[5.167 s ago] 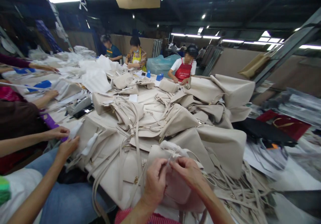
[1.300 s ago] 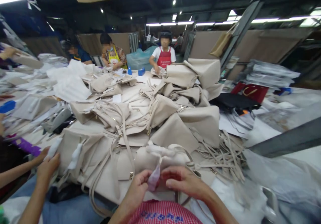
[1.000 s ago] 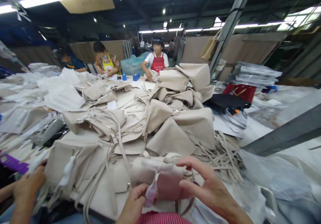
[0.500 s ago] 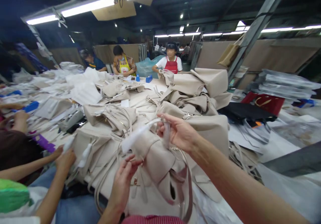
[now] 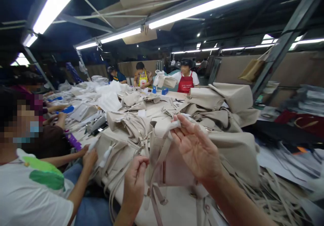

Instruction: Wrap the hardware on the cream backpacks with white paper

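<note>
A beige handbag (image 5: 177, 168) stands upright in front of me, with a brown zip line on its near face. My right hand (image 5: 198, 148) is raised over its top, palm turned up. Between its fingertips is the bag's handle (image 5: 165, 148), wrapped in white (image 5: 175, 124) at its upper part. Low at the bag's left side, my left hand (image 5: 135, 180) is closed with thumb and fingers pinched together; what they hold, if anything, is hidden. Thin beige straps (image 5: 157, 199) hang down the bag's front.
Stacked beige bags (image 5: 227, 101) rise on the right and more bags (image 5: 126, 123) lie to the left. A co-worker's hands (image 5: 89, 156) grip a white-wrapped handle close on my left. Across the table, a person in a red apron (image 5: 186, 82) lifts a bag. Black pliers (image 5: 179, 100) lie mid-table.
My view has turned left. The bag, tilted and folded before, now stands upright with its zip face toward me. My left fingers have closed; the white wrap no longer hangs loose from my right hand.
</note>
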